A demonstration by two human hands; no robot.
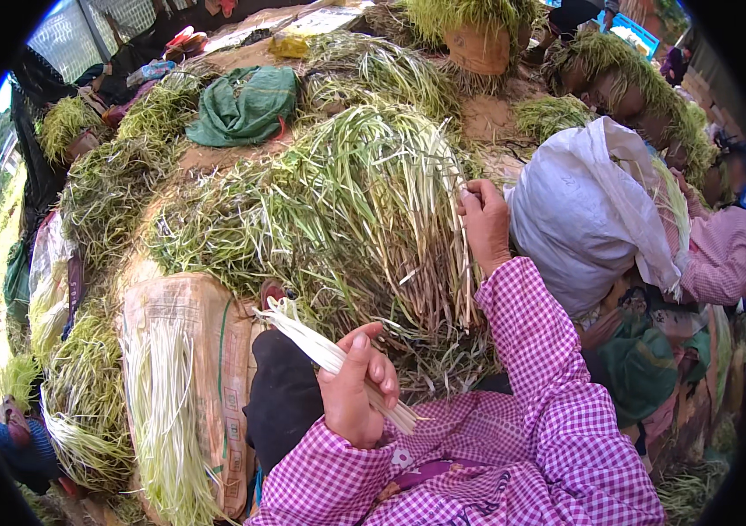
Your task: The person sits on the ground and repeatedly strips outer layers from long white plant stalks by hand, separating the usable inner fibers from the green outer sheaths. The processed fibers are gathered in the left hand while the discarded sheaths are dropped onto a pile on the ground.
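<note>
In my left hand (pixel 363 388) is a small bundle of pale, peeled stalks (pixel 310 342), held at a slant above my lap. Their cut-looking white ends point up and left. My right hand (pixel 484 220) pinches a stalk at the right edge of a large heap of long green leafy stalks (pixel 373 197). The heap's lower stems look brown and dry. To the left, a thick row of whitish stalks (pixel 166 407) lies on a woven plastic sack (pixel 215 309), its yellowish tips hanging toward me.
A stuffed white sack (pixel 576 204) stands close by my right forearm, with a person in a checked sleeve (pixel 718 256) behind it. Beyond the heap lies a green sack (pixel 248 105). Loose cuttings (pixel 110 184) cover the ground on the left, and a leaf-topped bundle (pixel 478 46) stands at the back.
</note>
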